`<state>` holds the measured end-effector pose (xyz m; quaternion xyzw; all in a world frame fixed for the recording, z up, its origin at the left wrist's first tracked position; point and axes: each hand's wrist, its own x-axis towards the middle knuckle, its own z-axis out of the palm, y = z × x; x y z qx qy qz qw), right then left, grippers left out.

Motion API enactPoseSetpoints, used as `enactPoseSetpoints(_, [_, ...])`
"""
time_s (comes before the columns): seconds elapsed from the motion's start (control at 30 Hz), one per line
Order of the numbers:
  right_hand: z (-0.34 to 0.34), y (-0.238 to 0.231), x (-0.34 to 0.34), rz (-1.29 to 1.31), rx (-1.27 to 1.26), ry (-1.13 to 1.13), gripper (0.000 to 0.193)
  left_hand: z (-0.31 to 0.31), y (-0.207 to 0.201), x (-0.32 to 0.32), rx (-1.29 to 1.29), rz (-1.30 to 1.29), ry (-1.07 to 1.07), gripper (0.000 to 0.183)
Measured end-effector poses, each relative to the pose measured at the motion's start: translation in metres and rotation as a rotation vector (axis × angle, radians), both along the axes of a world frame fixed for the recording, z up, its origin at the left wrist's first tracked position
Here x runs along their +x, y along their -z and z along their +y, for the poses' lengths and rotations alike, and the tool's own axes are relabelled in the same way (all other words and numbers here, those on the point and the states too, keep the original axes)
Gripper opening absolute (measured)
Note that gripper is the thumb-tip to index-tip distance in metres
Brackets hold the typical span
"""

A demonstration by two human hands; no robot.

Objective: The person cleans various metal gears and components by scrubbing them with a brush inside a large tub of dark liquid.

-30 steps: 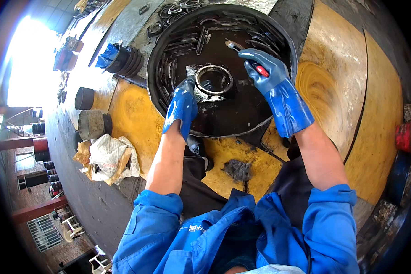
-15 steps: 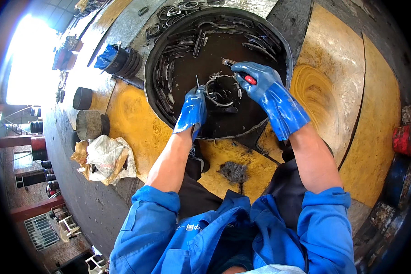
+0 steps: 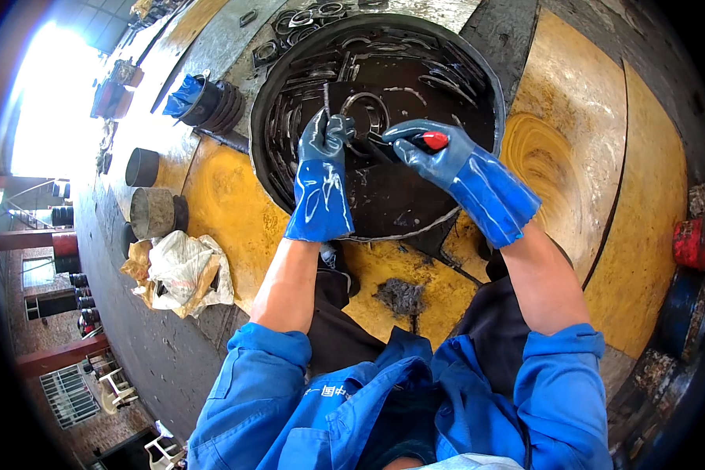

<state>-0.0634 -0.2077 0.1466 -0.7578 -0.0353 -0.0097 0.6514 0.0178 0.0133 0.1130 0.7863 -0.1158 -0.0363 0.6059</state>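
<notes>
My left hand (image 3: 322, 145), in a blue rubber glove, is closed at the left side of a dark, wet metal ring part (image 3: 382, 110). A narrow metal edge stands up above its fingers. My right hand (image 3: 435, 153), gloved alike, is closed around a red-handled tool (image 3: 434, 141). The tool's thin dark end points left, near the lower right of the ring; its exact kind cannot be made out. Both hands are over a wide round tub (image 3: 489, 74) of dark liquid. Several dark metal pieces (image 3: 450, 88) lie along its inner wall.
Dark flanged parts (image 3: 294, 23) lie beyond the tub. Stacked dark rings (image 3: 225, 110) with a blue glove stand at left, near metal cylinders (image 3: 150, 213) and a crumpled plastic bag (image 3: 182, 270). A dark fibrous clump (image 3: 400, 294) lies on the yellow floor sheet (image 3: 368, 313) between my feet.
The ring part has shifted up and slightly left, with my left hand rising beside it. My right hand has moved slightly down, and the tool's end now sits lower and farther left.
</notes>
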Motion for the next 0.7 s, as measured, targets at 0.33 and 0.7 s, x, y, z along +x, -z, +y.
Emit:
enactPoseSetpoints(0.33, [0.015,0.028,-0.001,-0.245,-0.973,-0.157,0.027,-0.008,0.001,-0.002,0.018,-0.026,-0.011,0.022])
enactPoseSetpoints(0.7, [-0.004,0.04,0.011,-0.604,-1.013,-0.054,0.045,0.001,-0.026,-0.014,0.119,0.416,-0.173,0.037])
